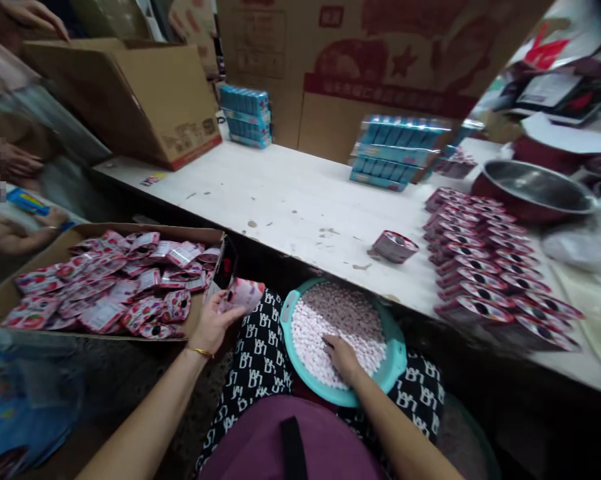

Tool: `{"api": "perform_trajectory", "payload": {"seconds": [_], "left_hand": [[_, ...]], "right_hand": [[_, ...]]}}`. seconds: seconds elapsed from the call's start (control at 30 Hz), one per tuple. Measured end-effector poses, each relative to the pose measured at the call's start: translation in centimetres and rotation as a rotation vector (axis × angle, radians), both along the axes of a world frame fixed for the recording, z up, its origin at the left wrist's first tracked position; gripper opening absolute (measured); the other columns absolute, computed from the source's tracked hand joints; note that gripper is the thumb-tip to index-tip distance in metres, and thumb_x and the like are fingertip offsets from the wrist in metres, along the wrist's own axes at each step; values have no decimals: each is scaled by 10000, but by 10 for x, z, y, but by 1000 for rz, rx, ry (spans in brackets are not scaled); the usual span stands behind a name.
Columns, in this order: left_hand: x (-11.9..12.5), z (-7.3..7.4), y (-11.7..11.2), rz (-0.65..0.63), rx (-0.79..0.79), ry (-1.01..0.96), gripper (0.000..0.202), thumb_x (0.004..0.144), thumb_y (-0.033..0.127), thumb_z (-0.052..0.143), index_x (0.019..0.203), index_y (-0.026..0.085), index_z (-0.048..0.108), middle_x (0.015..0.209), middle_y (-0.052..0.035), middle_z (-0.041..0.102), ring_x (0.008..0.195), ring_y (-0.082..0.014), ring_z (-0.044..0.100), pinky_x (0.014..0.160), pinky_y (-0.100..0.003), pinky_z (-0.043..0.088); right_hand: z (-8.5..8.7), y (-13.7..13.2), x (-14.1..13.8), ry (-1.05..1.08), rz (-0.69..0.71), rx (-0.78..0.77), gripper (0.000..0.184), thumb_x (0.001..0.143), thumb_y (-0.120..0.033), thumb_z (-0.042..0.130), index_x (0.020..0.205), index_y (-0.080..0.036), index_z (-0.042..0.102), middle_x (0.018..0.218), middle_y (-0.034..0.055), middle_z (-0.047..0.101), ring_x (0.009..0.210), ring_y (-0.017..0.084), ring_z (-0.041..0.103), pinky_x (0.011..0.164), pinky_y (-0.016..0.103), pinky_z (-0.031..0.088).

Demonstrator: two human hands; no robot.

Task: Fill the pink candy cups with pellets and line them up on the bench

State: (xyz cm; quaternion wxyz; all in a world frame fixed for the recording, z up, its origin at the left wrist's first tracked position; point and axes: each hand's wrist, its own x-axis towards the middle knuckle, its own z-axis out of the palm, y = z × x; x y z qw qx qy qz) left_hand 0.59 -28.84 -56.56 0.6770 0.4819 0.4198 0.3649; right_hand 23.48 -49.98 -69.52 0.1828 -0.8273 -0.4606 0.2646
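The left hand [214, 325] is clamped on a pink foil pouch [242, 295], pinching it between thumb and fingers. Just left of that hand, a cardboard box [180, 231] holds heaped red-and-white pouches [105, 287]. The right hand [343, 358] rests palm down and unclamped on pink-and-white candies [330, 327], which fill a teal basin [398, 350] around it. Ahead of the right hand, a lone packet [394, 247] lies on the surface [280, 200], with stacked packets [480, 267] farther right.

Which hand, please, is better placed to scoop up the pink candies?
Right, probably: the right hand rests in the candies in the basin, while the left hand holds a packet.
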Motion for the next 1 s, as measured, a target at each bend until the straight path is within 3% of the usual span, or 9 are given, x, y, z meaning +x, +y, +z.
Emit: {"api": "perform_trajectory", "payload": {"seconds": [0.07, 0.17, 0.37, 0.47, 0.57, 0.73, 0.87, 0.93, 1.0], "left_hand": [[18, -14, -24, -116, 35, 112, 534, 510, 240, 755, 978, 153, 513, 846, -26, 662, 742, -162, 627, 756, -331, 496], [41, -31, -40, -256, 270, 314, 502, 556, 278, 724, 1006, 148, 545, 914, -43, 660, 806, -176, 622, 802, -332, 478], [86, -47, -57, -423, 726, 581, 355, 675, 193, 593, 1030, 192, 579, 1016, -36, 635, 919, -179, 587, 847, -301, 452], [106, -52, -75, -531, 889, 634, 425, 653, 92, 555, 1064, 201, 571, 1086, -43, 603, 1016, -182, 537, 923, -299, 407], [118, -56, -91, -619, 982, 694, 473, 642, 49, 520, 1087, 205, 559, 1075, -41, 597, 1024, -190, 513, 923, -319, 405], [121, -63, -101, -677, 1015, 708, 493, 633, 31, 498, 1093, 200, 554, 1055, -49, 599, 1018, -198, 510, 915, -328, 406], [112, -67, -90, -638, 950, 689, 481, 634, 46, 512, 1088, 197, 559, 1094, -53, 596, 1033, -201, 517, 931, -334, 402], [108, -67, -83, -606, 899, 646, 473, 628, 50, 526, 1078, 190, 567, 1103, -53, 599, 1036, -198, 522, 938, -326, 401], [105, -67, -77, -565, 804, 574, 444, 631, 66, 544, 1055, 191, 578, 1084, -44, 613, 1024, -183, 538, 931, -300, 411]], "right_hand": [[-5, -5, 5, 74, -3, 24, 351, 748, -205, 461, 1067, -179, 605, 1073, 63, 628, 1016, 194, 558, 897, 338, 421], [9, -18, 18, 159, 8, 84, 340, 757, -209, 481, 1072, -147, 595, 1057, 64, 634, 986, 166, 568, 888, 294, 424], [95, -43, 43, 162, 72, 200, 353, 802, -259, 462, 1123, -159, 571, 1084, 89, 616, 1002, 194, 552, 881, 317, 409], [136, -45, 42, -13, 124, 106, 344, 822, -269, 442, 1139, -203, 561, 1069, 80, 622, 989, 200, 559, 845, 310, 415], [160, -38, 28, -285, 162, -53, 296, 839, -263, 410, 1074, -216, 584, 960, 80, 647, 895, 215, 593, 760, 315, 436], [178, -21, 3, -549, 271, -158, 256, 828, -128, 349, 883, -156, 597, 821, 107, 623, 779, 220, 591, 638, 293, 423], [185, -30, 14, -587, 295, -150, 215, 811, -114, 380, 851, -163, 586, 821, 97, 604, 778, 204, 571, 637, 274, 403], [174, -43, 30, -583, 275, -150, 200, 818, -135, 390, 879, -175, 577, 834, 83, 597, 779, 198, 565, 647, 272, 399], [150, -54, 44, -534, 230, -174, 206, 827, -146, 387, 920, -173, 568, 858, 87, 595, 801, 198, 563, 681, 280, 395]]}}
